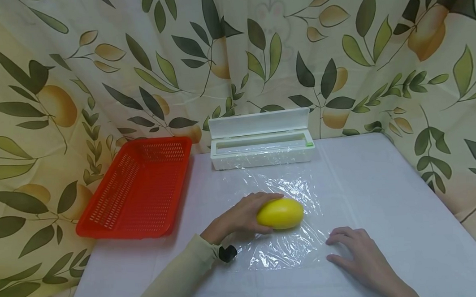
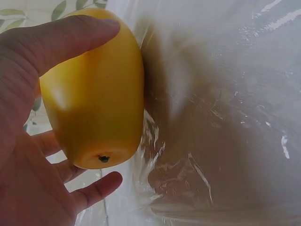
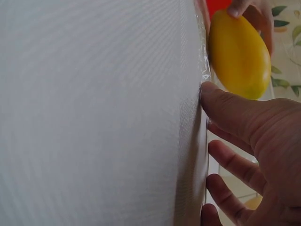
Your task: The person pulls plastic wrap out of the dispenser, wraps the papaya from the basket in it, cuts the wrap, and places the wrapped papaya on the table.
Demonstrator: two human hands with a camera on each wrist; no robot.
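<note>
My left hand [image 1: 251, 213] grips a smooth yellow mango [image 1: 281, 213] from its left side, just above or on a sheet of clear cling film [image 1: 284, 256]. In the left wrist view the thumb lies across the mango [image 2: 101, 103], and a dark stem mark shows at its end. My right hand [image 1: 358, 254] is at the film's right edge with fingers loosely bent and spread, pinching nothing. The right wrist view shows its thumb [image 3: 225, 106] touching the surface near the film's edge. The film runs out of a white cling film box [image 1: 262, 158] with its lid up.
A red plastic basket [image 1: 171, 228] with perforated sides stands on the left of the white-covered table [image 1: 369, 177]. Behind the table hangs a curtain [image 1: 235, 95] with a leaf and fruit print. A small green piece [image 1: 309, 144] sits on the box's right end.
</note>
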